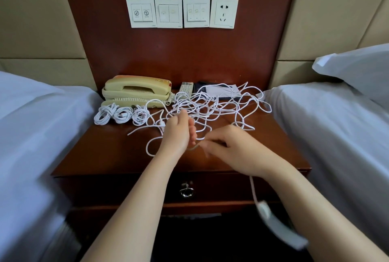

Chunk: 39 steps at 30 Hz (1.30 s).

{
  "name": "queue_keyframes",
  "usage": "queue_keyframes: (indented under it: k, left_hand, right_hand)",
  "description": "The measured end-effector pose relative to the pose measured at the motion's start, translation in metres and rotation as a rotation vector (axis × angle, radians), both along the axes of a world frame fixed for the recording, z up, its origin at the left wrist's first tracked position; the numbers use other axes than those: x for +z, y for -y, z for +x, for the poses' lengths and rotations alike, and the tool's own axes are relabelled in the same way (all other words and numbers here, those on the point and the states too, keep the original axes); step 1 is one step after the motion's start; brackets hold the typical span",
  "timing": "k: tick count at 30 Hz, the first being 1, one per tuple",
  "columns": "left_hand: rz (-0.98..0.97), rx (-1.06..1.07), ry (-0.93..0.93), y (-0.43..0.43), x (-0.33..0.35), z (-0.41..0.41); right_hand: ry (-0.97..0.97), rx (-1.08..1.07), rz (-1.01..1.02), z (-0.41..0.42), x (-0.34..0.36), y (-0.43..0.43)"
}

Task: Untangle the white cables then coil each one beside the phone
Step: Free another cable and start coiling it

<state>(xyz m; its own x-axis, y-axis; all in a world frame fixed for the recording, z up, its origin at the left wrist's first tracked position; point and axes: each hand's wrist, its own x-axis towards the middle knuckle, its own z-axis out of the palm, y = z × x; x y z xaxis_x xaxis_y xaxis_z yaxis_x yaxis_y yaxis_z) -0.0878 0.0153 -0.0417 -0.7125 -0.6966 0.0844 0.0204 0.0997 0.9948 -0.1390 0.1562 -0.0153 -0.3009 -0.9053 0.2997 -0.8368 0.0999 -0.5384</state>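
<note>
Three coiled white cables (120,115) lay just beside the beige corded telephone (136,91); a loose white cable tangle (210,106) covered the dark wooden nightstand (117,152). My left hand (179,131) curled round one strand; my blurred right hand (229,146) hid its grip, so I could not tell.

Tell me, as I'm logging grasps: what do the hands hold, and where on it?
A white cable: the left hand holds a loop at its fingers, the right hand pinches it alongside; blurred.
</note>
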Motion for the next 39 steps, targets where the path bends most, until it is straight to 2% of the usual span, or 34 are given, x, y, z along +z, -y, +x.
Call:
queue_keyframes:
  k: [4, 8, 13, 19, 25, 30, 35, 39]
  left_hand:
    - [-0.042, -0.359, 0.164, -0.012, -0.001, 0.004]
    - [0.255, -0.672, 0.244, -0.024, 0.003, 0.01]
    - [0.477, -0.861, 0.158, -0.025, 0.006, 0.015]
    - [0.57, -0.83, 0.025, -0.016, 0.005, 0.019]
    - [0.589, -0.823, -0.001, -0.015, 0.002, 0.021]
    - [0.657, -0.815, -0.055, -0.019, 0.001, 0.021]
    - [0.683, -0.751, -0.089, -0.024, 0.005, 0.021]
    - [0.621, -0.572, -0.105, -0.034, 0.008, 0.015]
  right_hand:
    - [-0.008, -0.08, -0.177, -0.008, 0.001, -0.002]
    - [0.024, -0.167, -0.294, -0.022, -0.008, -0.001]
    - [0.253, -0.052, -0.319, -0.028, -0.021, 0.007]
    - [0.227, -0.031, -0.229, -0.03, -0.033, 0.006]
    - [0.443, 0.0, -0.211, -0.021, -0.04, 0.007]
    - [0.457, 0.001, -0.212, -0.016, -0.033, 0.005]
    - [0.435, -0.007, -0.313, -0.011, -0.035, 0.007]
    - [0.358, -0.099, -0.397, -0.013, -0.038, 0.011]
